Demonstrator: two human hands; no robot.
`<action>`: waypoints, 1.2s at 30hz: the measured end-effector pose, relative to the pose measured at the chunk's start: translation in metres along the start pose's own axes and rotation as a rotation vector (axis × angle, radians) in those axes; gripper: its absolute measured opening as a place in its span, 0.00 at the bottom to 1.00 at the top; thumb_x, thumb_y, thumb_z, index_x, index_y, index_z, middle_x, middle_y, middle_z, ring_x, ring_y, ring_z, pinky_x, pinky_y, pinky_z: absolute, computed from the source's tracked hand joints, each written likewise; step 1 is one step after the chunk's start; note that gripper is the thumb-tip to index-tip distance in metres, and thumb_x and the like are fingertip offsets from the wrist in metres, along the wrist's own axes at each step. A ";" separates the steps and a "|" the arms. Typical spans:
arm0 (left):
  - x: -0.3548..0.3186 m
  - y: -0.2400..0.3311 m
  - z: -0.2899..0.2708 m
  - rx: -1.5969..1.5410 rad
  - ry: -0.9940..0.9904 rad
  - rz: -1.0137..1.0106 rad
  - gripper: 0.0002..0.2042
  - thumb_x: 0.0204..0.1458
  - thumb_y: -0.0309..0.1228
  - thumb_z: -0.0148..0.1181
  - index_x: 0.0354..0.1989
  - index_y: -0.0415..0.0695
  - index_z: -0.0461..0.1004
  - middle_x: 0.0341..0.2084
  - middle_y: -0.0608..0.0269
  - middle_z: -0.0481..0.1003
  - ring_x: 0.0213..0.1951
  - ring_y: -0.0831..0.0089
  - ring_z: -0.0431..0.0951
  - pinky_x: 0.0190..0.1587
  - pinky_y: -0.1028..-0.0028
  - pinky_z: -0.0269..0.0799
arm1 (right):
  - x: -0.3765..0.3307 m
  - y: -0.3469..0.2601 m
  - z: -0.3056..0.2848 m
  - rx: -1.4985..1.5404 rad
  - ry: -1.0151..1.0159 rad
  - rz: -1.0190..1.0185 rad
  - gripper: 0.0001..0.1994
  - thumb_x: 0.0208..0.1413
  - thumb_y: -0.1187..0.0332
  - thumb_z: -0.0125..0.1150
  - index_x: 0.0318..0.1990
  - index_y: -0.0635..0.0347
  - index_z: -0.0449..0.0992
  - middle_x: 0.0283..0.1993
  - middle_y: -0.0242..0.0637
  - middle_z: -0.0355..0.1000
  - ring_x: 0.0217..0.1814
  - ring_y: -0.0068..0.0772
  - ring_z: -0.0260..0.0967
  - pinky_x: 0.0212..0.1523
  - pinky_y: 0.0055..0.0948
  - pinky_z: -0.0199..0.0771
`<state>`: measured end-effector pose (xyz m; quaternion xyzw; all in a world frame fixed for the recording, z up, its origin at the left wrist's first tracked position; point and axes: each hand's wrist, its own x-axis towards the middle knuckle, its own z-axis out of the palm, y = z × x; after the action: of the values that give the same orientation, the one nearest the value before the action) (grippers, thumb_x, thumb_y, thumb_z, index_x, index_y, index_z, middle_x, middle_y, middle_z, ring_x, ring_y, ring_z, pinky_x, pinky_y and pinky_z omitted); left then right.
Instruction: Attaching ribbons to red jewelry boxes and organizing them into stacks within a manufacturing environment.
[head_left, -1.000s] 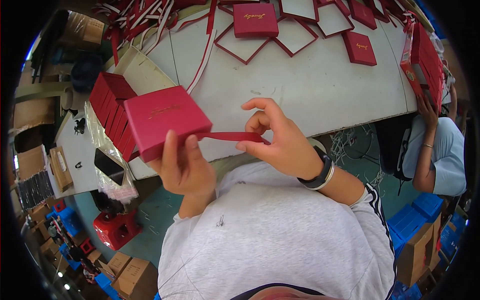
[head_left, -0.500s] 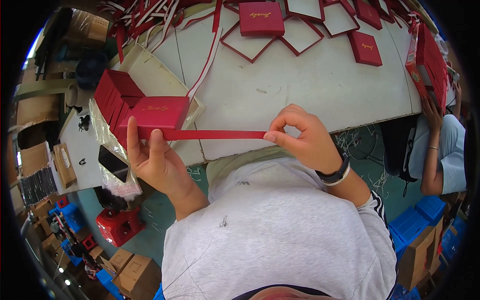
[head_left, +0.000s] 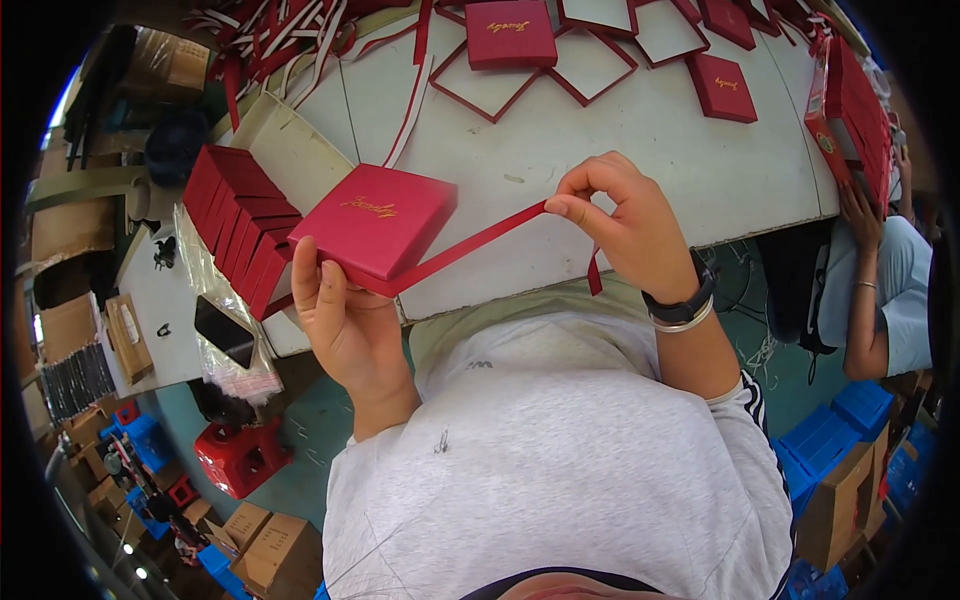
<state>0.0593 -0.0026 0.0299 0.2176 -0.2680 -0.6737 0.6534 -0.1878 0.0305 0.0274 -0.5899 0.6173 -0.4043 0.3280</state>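
My left hand [head_left: 350,335] grips the near left corner of a red square gift box [head_left: 378,218] with gold lettering on its lid. The box is tilted, above the table. From its near edge a red ribbon [head_left: 478,240] runs taut up to my right hand [head_left: 628,215]. There the thumb and forefinger pinch it, and a loose tail of ribbon hangs below the palm. Left of the held box, a row of stacked red boxes [head_left: 240,225] leans beside a cream open tray [head_left: 295,140].
More ribbons, red and white, lie heaped [head_left: 290,45] at the far left. Several open red-rimmed box parts [head_left: 492,105] and closed boxes [head_left: 722,88] cover the far side. A phone [head_left: 224,332] rests on plastic wrap at left. At right another person's hand [head_left: 862,215] holds a red carton [head_left: 850,110].
The box has moved right and turned, its lid now tilting more into view. My right hand has risen and drawn the ribbon up to a slant, with its tail now showing.
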 end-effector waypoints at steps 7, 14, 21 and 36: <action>-0.003 -0.011 0.004 -0.227 0.012 -0.169 0.13 0.58 0.22 0.44 0.50 0.43 0.67 0.49 0.57 0.70 0.51 0.67 0.71 0.54 0.64 0.69 | 0.008 0.004 0.002 0.015 -0.011 -0.001 0.07 0.50 0.67 0.61 0.30 0.61 0.74 0.29 0.31 0.69 0.34 0.25 0.61 0.35 0.23 0.63; -0.002 -0.013 0.004 -0.350 0.046 -0.258 0.12 0.59 0.22 0.42 0.49 0.43 0.68 0.48 0.59 0.70 0.51 0.67 0.71 0.55 0.64 0.69 | 0.011 0.008 0.004 0.048 -0.007 0.012 0.09 0.50 0.63 0.61 0.31 0.60 0.75 0.28 0.33 0.70 0.34 0.30 0.61 0.34 0.27 0.64; 0.001 -0.016 0.006 -0.470 0.030 -0.367 0.12 0.59 0.23 0.42 0.48 0.45 0.68 0.48 0.59 0.70 0.50 0.66 0.72 0.52 0.64 0.72 | 0.012 0.016 0.003 0.070 -0.029 -0.050 0.09 0.52 0.62 0.60 0.32 0.59 0.74 0.36 0.33 0.71 0.41 0.30 0.62 0.42 0.27 0.64; -0.008 -0.032 0.034 -0.027 0.061 -0.238 0.27 0.60 0.46 0.41 0.59 0.37 0.57 0.52 0.58 0.65 0.55 0.65 0.65 0.56 0.66 0.61 | -0.001 -0.014 0.016 0.404 -0.129 -0.308 0.08 0.51 0.66 0.61 0.30 0.61 0.71 0.59 0.49 0.58 0.50 0.35 0.65 0.50 0.28 0.66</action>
<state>0.0136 0.0077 0.0346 0.2593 -0.2112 -0.7433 0.5794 -0.1672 0.0300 0.0325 -0.6240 0.4048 -0.5259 0.4125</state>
